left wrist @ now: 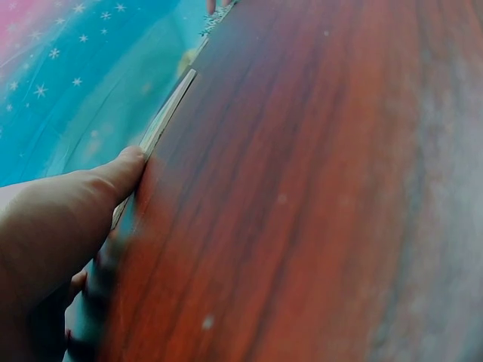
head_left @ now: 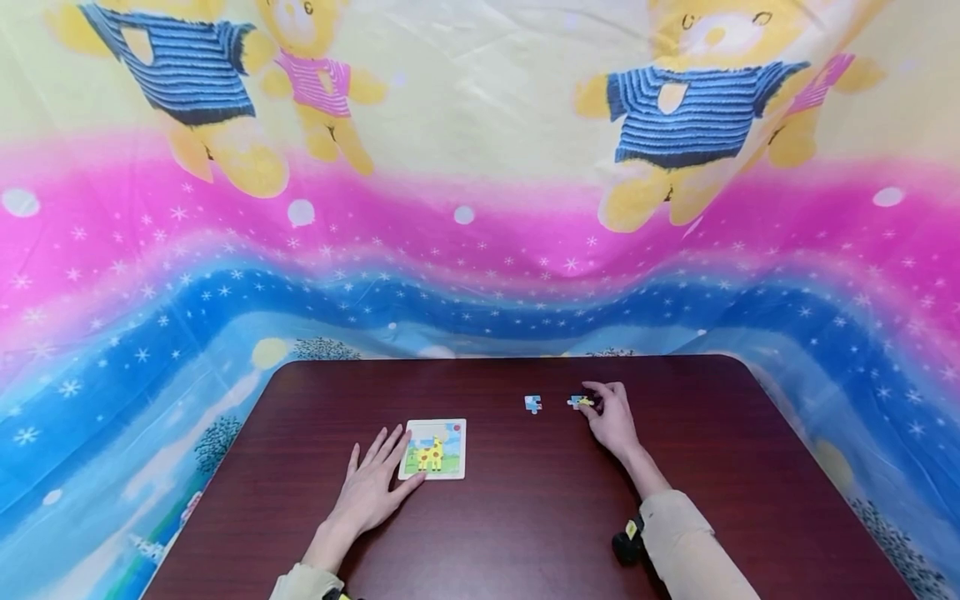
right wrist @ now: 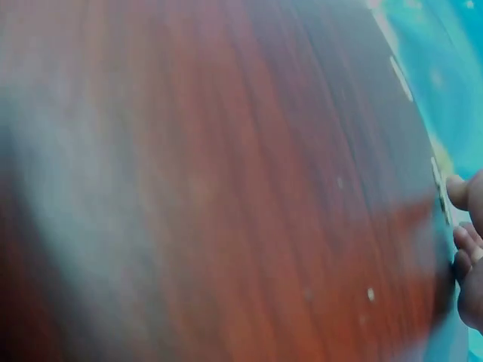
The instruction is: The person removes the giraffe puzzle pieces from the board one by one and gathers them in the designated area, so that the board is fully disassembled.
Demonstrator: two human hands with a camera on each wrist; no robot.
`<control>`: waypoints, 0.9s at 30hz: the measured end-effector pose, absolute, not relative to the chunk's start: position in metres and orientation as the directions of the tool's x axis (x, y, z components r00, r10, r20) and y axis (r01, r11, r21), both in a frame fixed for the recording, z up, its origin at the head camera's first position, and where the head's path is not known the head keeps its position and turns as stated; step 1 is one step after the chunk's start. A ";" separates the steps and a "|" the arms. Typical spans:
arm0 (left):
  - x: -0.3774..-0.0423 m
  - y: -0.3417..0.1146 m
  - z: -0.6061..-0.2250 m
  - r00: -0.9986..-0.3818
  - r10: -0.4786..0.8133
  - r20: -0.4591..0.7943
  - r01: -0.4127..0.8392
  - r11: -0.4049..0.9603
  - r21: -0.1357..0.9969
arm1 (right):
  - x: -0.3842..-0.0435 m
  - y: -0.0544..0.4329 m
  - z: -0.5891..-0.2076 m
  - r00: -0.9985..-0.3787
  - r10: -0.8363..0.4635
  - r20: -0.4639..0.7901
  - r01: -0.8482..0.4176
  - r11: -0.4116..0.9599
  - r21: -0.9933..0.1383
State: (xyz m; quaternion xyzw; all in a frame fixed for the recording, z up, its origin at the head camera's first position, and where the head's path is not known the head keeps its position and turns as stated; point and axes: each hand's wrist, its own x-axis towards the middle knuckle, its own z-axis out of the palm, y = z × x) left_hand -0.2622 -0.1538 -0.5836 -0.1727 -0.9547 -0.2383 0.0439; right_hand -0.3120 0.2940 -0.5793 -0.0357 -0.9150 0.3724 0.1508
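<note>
A square giraffe puzzle board point(head_left: 452, 458) with a pale rim lies flat, left of the table's middle. My left hand point(head_left: 369, 487) rests beside it with straight, spread fingers, their tips and thumb at its left edge. In the left wrist view, the thumb of that hand point(left wrist: 72, 207) touches the side of the board point(left wrist: 167, 113). Farther back on the right, my right hand point(head_left: 613, 423) pinches a small blue and yellow jigsaw piece point(head_left: 577, 402) at the tabletop; fingers cover part of it. Thumb and fingertips of the right hand point(right wrist: 469, 234) show at the right wrist view's edge.
Another blue jigsaw piece point(head_left: 532, 403) lies left of the right hand. The dark red-brown table point(head_left: 517, 533) has rounded far corners. A patterned cloth point(head_left: 480, 242) with bears hangs behind and around it. A black device point(head_left: 627, 543) sits at the right sleeve.
</note>
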 end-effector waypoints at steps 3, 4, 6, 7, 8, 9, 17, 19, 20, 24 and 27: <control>-0.262 -0.155 -0.587 -0.931 0.312 0.188 0.364 0.815 0.450 | -0.311 0.286 -0.576 -0.938 0.202 0.281 -0.065 0.694 -0.717; -0.262 -0.155 -0.588 -0.930 0.312 0.194 0.367 0.812 0.453 | -0.311 0.282 -0.575 -0.936 0.200 0.289 -0.076 0.687 -0.722; -0.261 -0.155 -0.587 -0.931 0.311 0.191 0.365 0.814 0.453 | -0.311 0.274 -0.570 -0.940 0.177 0.293 -0.103 0.670 -0.735; -0.261 -0.155 -0.586 -0.932 0.310 0.185 0.361 0.815 0.454 | -0.311 0.269 -0.568 -0.942 0.159 0.295 -0.120 0.662 -0.740; -0.261 -0.154 -0.585 -0.935 0.310 0.175 0.356 0.819 0.451 | -0.310 0.263 -0.566 -0.945 0.145 0.293 -0.131 0.652 -0.747; -0.260 -0.154 -0.583 -0.937 0.310 0.160 0.349 0.825 0.444 | -0.310 0.258 -0.564 -0.949 0.124 0.289 -0.144 0.646 -0.750; -0.263 -0.153 -0.578 -0.949 0.308 0.075 0.310 0.857 0.412 | -0.308 0.209 -0.552 -0.965 -0.063 0.254 -0.242 0.584 -0.775; -0.263 -0.153 -0.579 -0.949 0.306 0.072 0.308 0.858 0.412 | -0.307 0.197 -0.552 -0.961 -0.114 0.252 -0.271 0.574 -0.773; -0.263 -0.153 -0.579 -0.949 0.306 0.070 0.307 0.858 0.412 | -0.306 0.191 -0.551 -0.958 -0.139 0.251 -0.285 0.570 -0.771; -0.264 -0.153 -0.580 -0.949 0.308 0.073 0.310 0.856 0.414 | -0.305 0.171 -0.553 -0.946 -0.215 0.245 -0.325 0.571 -0.754; -0.264 -0.152 -0.580 -0.948 0.308 0.075 0.310 0.856 0.414 | -0.306 0.159 -0.555 -0.942 -0.247 0.227 -0.331 0.572 -0.751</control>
